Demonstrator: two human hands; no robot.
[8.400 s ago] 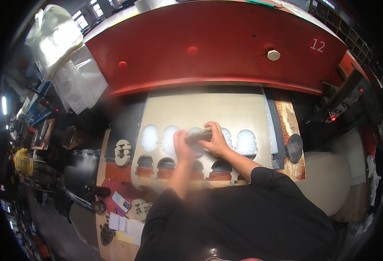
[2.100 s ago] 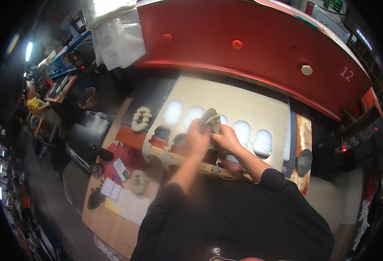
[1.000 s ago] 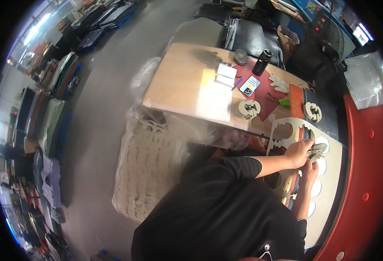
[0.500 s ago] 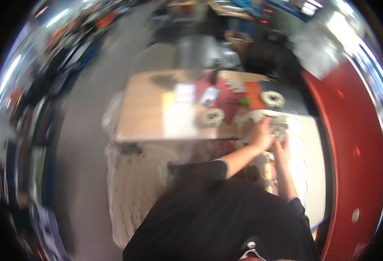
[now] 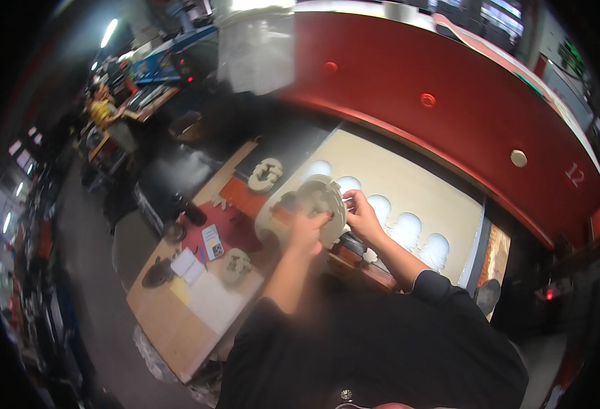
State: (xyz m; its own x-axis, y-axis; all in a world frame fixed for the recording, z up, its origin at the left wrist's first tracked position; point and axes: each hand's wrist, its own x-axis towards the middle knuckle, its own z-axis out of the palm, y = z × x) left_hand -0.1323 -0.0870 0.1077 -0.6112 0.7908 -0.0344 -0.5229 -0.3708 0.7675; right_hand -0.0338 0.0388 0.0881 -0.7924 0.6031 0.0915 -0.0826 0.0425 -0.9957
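Note:
Both my hands are on a pale cream ring-shaped part (image 5: 332, 204) with notches and cutouts, raised at the corner between the wooden table and the cream worktop; it is partly blurred. My left hand (image 5: 306, 233) grips its near left side. The fingers of my right hand (image 5: 361, 213) are closed at its right edge. A similar notched ring (image 5: 266, 174) lies on a dark surface beyond an orange-red block (image 5: 242, 198). Another cream part (image 5: 236, 264) sits on the wooden table by white paper (image 5: 212, 300).
A cream worktop (image 5: 409, 178) carries a row of several pale domed shapes (image 5: 407, 228). Behind it rises a red machine panel (image 5: 381, 82). The wooden table (image 5: 170, 334) holds a card (image 5: 212, 242), a dark bottle-like object (image 5: 191, 210) and a red cloth (image 5: 235, 228). A person (image 5: 105, 112) stands far left.
My view has turned right, so the red panel now spans the top and the table lies left. My hands still hold the cream part, which now shows its ring shape.

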